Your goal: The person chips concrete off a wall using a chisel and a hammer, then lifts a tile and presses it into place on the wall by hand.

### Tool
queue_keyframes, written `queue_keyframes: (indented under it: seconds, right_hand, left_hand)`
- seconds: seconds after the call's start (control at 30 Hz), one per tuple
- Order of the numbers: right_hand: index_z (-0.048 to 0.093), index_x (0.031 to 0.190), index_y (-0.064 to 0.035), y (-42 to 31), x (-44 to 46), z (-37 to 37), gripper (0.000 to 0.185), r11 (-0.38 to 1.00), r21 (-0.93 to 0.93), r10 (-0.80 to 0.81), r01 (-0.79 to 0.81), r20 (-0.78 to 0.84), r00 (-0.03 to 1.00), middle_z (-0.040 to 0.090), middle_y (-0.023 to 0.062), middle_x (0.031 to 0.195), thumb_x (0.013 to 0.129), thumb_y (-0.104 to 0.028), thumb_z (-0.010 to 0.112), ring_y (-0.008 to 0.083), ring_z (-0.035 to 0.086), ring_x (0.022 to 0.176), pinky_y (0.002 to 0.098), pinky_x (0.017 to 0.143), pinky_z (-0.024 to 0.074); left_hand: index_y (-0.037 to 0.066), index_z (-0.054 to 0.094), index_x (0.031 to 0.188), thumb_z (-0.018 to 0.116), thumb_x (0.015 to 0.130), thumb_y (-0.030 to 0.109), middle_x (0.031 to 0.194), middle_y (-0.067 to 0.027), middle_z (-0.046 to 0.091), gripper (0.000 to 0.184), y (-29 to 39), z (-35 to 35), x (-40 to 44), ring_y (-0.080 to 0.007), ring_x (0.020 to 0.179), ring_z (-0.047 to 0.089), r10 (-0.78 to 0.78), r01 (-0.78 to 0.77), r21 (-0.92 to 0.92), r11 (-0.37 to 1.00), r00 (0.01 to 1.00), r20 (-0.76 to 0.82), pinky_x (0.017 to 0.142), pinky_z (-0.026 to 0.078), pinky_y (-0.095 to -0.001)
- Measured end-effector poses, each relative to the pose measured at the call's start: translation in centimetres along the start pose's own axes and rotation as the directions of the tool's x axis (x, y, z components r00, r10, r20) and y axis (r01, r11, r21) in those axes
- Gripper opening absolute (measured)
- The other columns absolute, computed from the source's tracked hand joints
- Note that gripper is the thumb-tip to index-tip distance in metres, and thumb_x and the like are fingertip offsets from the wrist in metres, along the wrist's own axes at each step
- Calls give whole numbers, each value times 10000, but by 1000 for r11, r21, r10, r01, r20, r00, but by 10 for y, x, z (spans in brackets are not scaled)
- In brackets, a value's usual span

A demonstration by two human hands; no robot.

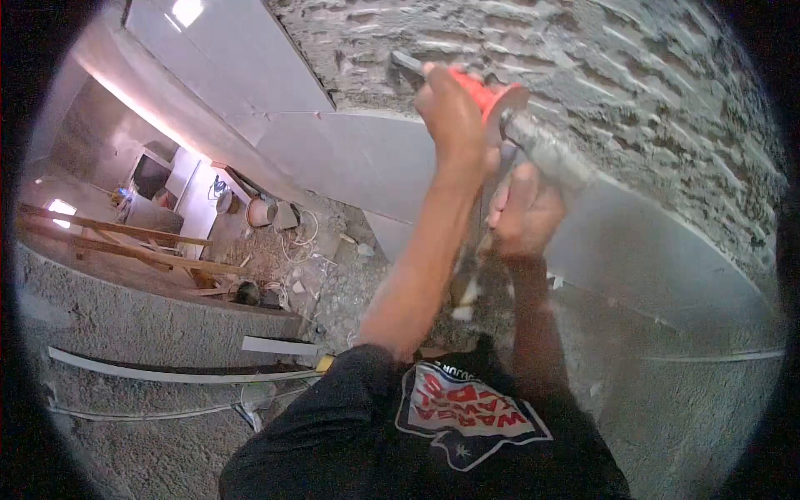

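Note:
My left hand (450, 112) is wrapped round the red grip of a chisel (472, 85), which has a round red guard at its near end. The chisel's grey flat tip (407, 63) points up and left against the rough grey wall (600, 67). Just below and to the right, my right hand (529, 208) is closed on what looks like a hammer (546, 146). Its pale grey head is smeared by motion, close to the guard end of the chisel; I cannot tell whether they touch. Most of its handle is hidden by my fingers.
Smooth light grey panels (358, 158) line the wall below the rough band. Rubble (354, 279) and cables lie on the floor beneath. Buckets (260, 212) and wooden beams (125, 237) are at the left. A long pale strip (175, 375) rests on the rough lower-left surface.

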State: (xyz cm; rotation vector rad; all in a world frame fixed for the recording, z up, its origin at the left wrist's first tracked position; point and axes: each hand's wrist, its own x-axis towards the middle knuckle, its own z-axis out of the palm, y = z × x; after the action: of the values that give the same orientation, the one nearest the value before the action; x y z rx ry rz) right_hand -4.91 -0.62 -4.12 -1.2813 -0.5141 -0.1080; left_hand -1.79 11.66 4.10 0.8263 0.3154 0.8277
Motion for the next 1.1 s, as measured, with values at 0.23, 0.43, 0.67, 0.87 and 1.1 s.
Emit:
queue_keyframes:
  seconds: [0.23,0.43,0.67,0.87,1.1]
  right_hand:
    - [536,796,-38,-7,0,7,460,986,-79,-151,146,-56,987,540,50,612,1056,-415,487,168,513,492,328,486,441]
    - [565,795,-30,22,-6,13,373,881,471,87,-40,-78,993,536,36,618,1018,-327,530,148,538,536,323,500,436]
    - [526,833,-19,3,10,22,373,975,110,-183,195,-113,977,493,22,593,1053,-320,544,104,507,465,277,387,383]
    - [503,931,-36,-8,4,34,319,946,290,-104,147,-157,982,514,44,632,1067,-324,515,113,495,449,270,386,398]
    - [504,793,-50,-14,22,37,361,987,87,-128,136,-88,988,499,25,592,1062,-290,498,111,483,438,282,406,394]
  left_hand:
    - [76,534,1088,427,997,334,878,-51,548,294,-9,-11,12,-237,780,620,92,-85,-57,995,986,138,686,575,-467]
    - [80,532,1136,462,992,339,945,-46,562,304,-2,-24,10,-234,845,617,377,-450,376,810,891,252,711,570,-449]
    - [47,536,1030,434,1003,327,916,-55,550,299,0,-10,18,-240,819,603,87,-79,-132,988,995,58,736,566,-432]
    - [88,500,935,412,1006,308,856,-41,507,248,0,4,21,-224,753,567,101,-88,-238,967,994,42,711,561,-441]
    - [-17,460,1047,298,1097,407,867,-108,505,457,5,8,24,-224,660,527,62,-63,-204,977,998,-11,722,623,-473]
